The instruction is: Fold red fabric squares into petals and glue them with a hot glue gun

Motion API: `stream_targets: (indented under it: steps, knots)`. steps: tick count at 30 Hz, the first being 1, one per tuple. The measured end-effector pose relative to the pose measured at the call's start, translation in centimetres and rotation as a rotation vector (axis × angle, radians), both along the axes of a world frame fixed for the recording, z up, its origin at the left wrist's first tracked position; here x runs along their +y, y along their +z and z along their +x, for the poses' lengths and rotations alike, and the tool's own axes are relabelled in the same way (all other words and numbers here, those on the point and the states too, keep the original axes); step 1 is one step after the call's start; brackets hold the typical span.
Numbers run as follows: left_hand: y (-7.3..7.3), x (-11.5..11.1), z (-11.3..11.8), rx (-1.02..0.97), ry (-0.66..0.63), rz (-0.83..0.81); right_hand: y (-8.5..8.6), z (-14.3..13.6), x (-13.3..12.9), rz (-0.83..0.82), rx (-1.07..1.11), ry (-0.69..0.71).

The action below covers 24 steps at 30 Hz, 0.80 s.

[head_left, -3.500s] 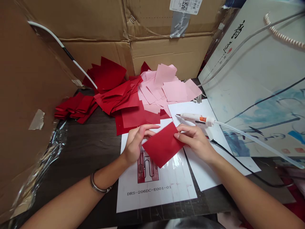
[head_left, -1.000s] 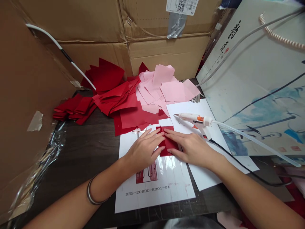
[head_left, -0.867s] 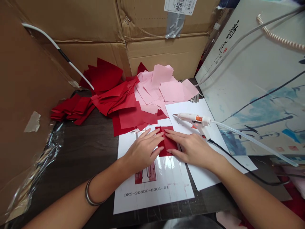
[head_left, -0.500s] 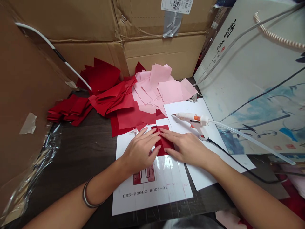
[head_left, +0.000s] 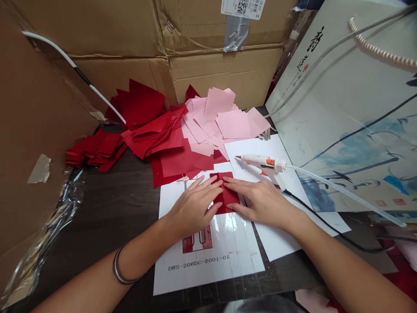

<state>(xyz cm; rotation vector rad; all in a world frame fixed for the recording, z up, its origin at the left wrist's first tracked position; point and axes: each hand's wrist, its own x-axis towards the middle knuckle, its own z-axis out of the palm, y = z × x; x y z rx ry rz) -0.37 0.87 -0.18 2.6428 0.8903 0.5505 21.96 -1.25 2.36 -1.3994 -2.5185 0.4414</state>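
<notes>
A dark red fabric piece [head_left: 230, 196] lies on a printed white sheet [head_left: 228, 261], with a seam or fold line running up its middle. On its left part rest the fingertips of my left hand [head_left: 195, 201], fingers stretched out. My right hand [head_left: 259, 201] lies over the piece's right side, its index fingertip near the middle line and its thumb at the lower edge. Both hands press flat rather than grip. Part of the red piece is hidden beneath my fingers. Printed lettering and a picture of metal clips show on the sheet below.
Behind my hands are heaped red fabric pieces [head_left: 169, 139] and pink pieces [head_left: 224, 119]. A white glue gun [head_left: 262, 161] lies on a second white sheet [head_left: 276, 248] at right, its cord trailing. Folded red pieces [head_left: 97, 148] sit at left. Cardboard [head_left: 224, 71] walls the back.
Both hands have shifted very slightly to the right along the red piece, the right fingers a little further from the left ones. The rest looks the same.
</notes>
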Motion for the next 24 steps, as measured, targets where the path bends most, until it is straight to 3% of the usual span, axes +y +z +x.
stream_targets:
  steps: [24]
  knots:
    - [0.26,0.18,0.10,0.106,-0.008,-0.056,-0.15,0.39,-0.24,-0.029,-0.001,-0.022]
